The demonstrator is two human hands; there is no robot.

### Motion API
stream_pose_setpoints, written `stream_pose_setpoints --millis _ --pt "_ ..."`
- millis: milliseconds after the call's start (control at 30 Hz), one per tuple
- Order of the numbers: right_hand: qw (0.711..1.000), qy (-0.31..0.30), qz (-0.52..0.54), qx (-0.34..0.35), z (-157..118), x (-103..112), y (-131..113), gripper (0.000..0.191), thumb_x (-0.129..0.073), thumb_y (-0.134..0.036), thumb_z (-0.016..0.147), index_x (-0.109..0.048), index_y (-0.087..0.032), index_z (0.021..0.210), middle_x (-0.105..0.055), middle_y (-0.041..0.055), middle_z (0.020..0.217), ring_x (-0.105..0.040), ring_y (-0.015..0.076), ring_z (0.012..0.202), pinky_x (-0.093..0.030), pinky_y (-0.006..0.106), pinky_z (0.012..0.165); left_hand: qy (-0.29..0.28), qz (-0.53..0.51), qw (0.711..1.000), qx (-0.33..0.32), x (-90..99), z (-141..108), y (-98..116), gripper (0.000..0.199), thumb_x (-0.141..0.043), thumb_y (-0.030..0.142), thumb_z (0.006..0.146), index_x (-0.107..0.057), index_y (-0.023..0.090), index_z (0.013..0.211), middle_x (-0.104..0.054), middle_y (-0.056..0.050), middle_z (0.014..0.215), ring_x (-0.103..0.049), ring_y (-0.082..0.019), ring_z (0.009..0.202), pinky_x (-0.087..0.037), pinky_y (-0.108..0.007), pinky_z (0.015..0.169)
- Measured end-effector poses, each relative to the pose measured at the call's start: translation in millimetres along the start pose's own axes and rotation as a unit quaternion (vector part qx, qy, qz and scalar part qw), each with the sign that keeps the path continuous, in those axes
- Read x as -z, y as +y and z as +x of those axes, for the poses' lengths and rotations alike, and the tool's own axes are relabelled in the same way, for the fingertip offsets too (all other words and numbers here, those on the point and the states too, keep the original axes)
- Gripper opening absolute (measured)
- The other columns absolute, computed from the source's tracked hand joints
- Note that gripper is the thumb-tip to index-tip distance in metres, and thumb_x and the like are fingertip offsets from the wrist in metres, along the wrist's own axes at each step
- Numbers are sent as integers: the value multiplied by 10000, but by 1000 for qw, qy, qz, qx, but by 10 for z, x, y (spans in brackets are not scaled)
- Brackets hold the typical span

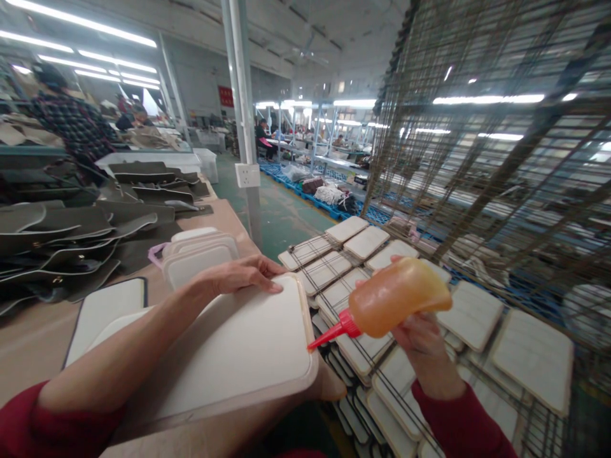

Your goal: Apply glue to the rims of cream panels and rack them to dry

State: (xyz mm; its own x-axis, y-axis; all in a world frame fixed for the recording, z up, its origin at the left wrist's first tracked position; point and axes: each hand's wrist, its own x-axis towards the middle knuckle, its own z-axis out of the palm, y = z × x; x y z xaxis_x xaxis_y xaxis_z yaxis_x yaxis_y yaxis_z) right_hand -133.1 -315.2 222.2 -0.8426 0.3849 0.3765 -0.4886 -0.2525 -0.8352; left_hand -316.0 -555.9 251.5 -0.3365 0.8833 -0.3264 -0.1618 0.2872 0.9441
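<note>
My right hand (420, 334) is wrapped around a squeeze bottle (389, 299) of amber glue, tilted down to the left. Its red nozzle (329, 334) meets the right edge of a white rounded-corner panel (243, 350). Along that edge runs a yellowish line of glue. My left hand (243, 277) grips the panel's far edge, thumb on the top face and the other fingers partly hidden. Beneath the held panel, at the left, lies another white panel (107, 312) with a dark border.
Similar panels (363, 346) lie on stacked wire racks (329, 254) at the right, beside upright wire racks (477, 127). A small stack of white pieces (200, 257) and dark grey sheets (81, 222) cover the table's left side. A post (243, 95) stands ahead; a person (71, 121) is at far left.
</note>
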Motion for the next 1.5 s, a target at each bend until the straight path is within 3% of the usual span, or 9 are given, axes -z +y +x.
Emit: stream_pose_setpoints --millis 200,467,633,767,933,1267,1500 --pt "999 -21 -19 -22 -11 -30 4 797 -830 -467 497 -541 -336 1228 -724 62 1007 -657 318 976 -463 554 940 23 -19 999 13 50 -12 -18 273 -735 169 638 -762 125 906 -740 -94 722 -704 -263 679 -539 -265 524" --pt "1000 -19 -3 -4 -46 -27 26 706 -817 -409 561 -558 -352 1215 -720 46 1021 -669 302 965 -460 533 961 -1 -4 1000 -17 186 -22 -116 239 -691 239 696 -752 133 901 -742 -78 780 -692 -214 631 -502 -223 520" --pt "998 38 -10 52 -67 -24 85 700 -820 -388 560 -568 -330 1210 -711 50 1050 -625 305 1061 -451 530 979 30 -47 998 -34 272 -14 -187 284 -699 238 703 -745 153 970 -748 -76 809 -693 -208 635 -509 -228 537" --pt "990 109 -28 88 -85 -15 135 649 -817 -354 578 -584 -319 1183 -708 52 1059 -604 292 1095 -460 504 978 84 -81 992 -52 289 -7 -220 346 -732 236 671 -735 134 1001 -747 -102 794 -694 -233 638 -539 -270 551" --pt "978 165 -22 124 -51 -4 198 610 -839 -330 551 -616 -318 1119 -719 42 1018 -629 278 1043 -499 475 930 133 -125 981 -61 276 25 -279 409 -768 240 640 -717 114 1025 -744 -127 786 -687 -234 602 -550 -286 531" --pt "971 188 -25 147 56 -12 277 631 -821 -281 562 -587 -290 1148 -711 52 1027 -648 251 978 -523 434 865 190 -182 961 -84 277 72 -421 371 -824 209 560 -704 112 898 -725 -80 691 -669 -207 567 -549 -273 515" --pt "970 185 -31 157 102 -56 313 481 -811 -253 570 -640 -261 1019 -718 30 919 -652 166 729 -544 332 742 227 -220 945 -85 285 108 -458 346 -844 235 543 -623 137 791 -696 -45 646 -654 -186 530 -532 -258 480"
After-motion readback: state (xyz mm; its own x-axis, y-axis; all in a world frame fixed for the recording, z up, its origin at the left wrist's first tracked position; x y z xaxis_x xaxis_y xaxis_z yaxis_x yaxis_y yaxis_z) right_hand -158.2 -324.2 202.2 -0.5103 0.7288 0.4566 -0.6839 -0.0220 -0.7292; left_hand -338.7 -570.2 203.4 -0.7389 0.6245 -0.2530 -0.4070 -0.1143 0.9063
